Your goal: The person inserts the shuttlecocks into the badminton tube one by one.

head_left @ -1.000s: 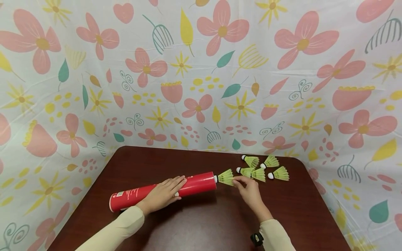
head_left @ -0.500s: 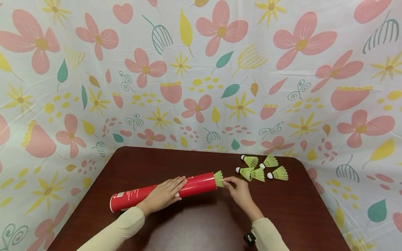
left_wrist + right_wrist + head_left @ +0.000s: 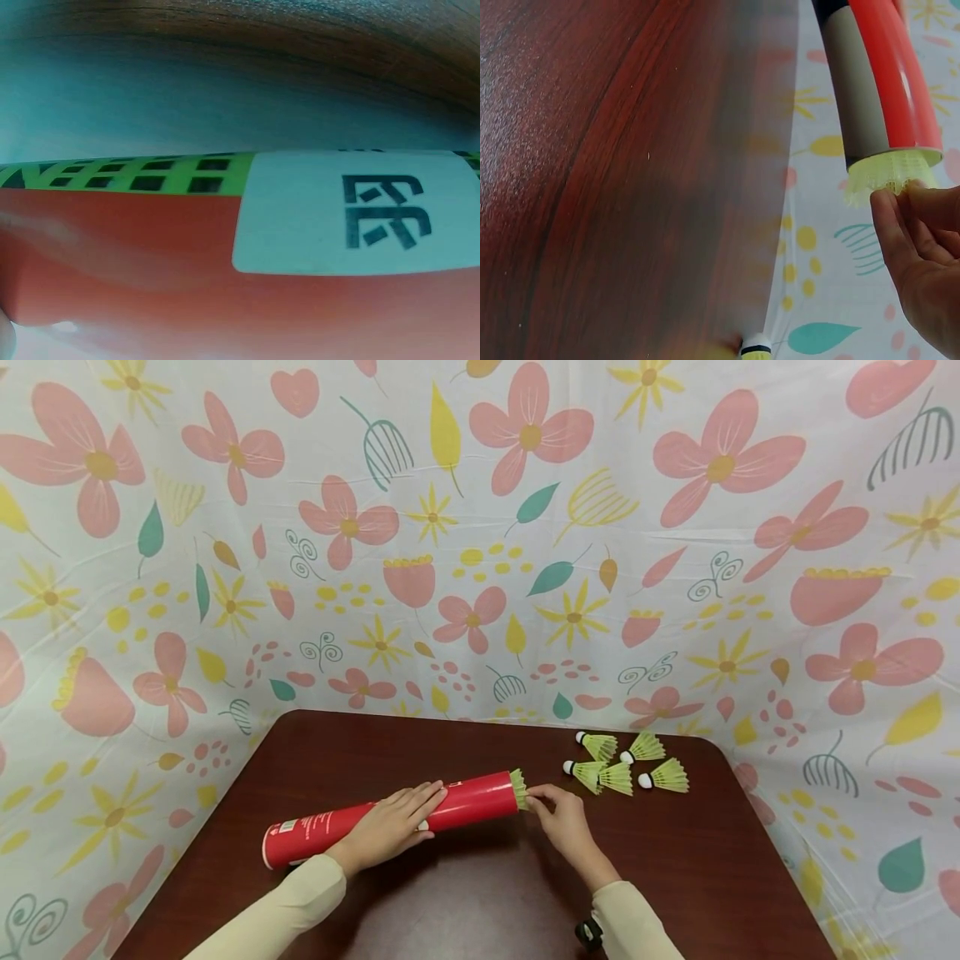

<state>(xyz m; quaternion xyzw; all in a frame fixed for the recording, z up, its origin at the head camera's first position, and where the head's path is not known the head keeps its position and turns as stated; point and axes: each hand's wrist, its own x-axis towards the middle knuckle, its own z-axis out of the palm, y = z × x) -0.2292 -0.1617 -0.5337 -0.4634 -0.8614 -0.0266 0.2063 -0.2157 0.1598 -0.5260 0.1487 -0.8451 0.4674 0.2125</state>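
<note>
Shuttlecock [image 3: 520, 789] is lodged mostly inside the red tube [image 3: 480, 800], with only the rim of its yellow skirt [image 3: 870, 177] left out and pinched by the right hand [image 3: 566, 827]; the tube is gripped near its middle by the left hand [image 3: 393, 821]. Light, springy, easily creased plastic is to be expected, so the skirt's edge is best pinched gently, while the smooth tube, likely stiff, could slip if loosely held

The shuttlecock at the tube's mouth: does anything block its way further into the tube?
Nothing visible does: the shuttlecock, pinched by the right hand, sits partly inside the red tube. Deeper inside is hidden.
</note>
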